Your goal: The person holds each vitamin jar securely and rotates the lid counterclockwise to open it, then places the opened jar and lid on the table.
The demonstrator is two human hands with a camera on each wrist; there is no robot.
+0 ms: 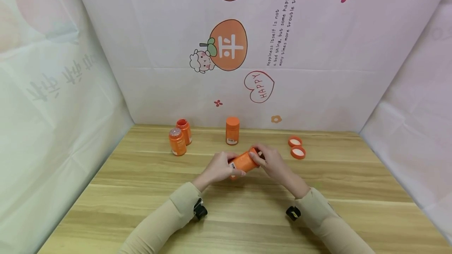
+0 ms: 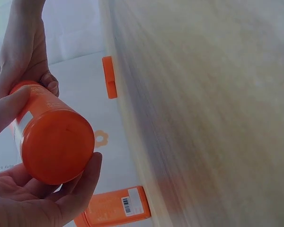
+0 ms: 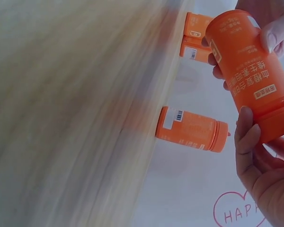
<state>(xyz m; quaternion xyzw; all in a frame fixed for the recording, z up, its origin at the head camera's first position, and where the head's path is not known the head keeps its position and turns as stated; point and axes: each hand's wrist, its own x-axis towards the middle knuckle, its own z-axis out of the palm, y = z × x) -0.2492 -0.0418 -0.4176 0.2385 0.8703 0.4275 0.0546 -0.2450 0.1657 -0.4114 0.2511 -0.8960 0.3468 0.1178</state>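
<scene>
And L hand [image 1: 220,166] is wrapped round the held btl [image 1: 243,162] nr its base, R hand [image 1: 271,160] gripping the cap [image 3: 274,124]! Btl's up off the wood table [image 1: 148,191], long axis slanted: base pts L & twd the person, cap pts R & away. It's in front of the standing btl [image 1: 232,131], a touch R. That one's vert., cap up. L of standing btl: speckle-topped btl [image 1: 177,144] & red-mouthed btl [image 1: 186,133], both upright, lidless. R of it: far lid [image 1: 294,141] & near lid [image 1: 298,152], white insides up.
</scene>
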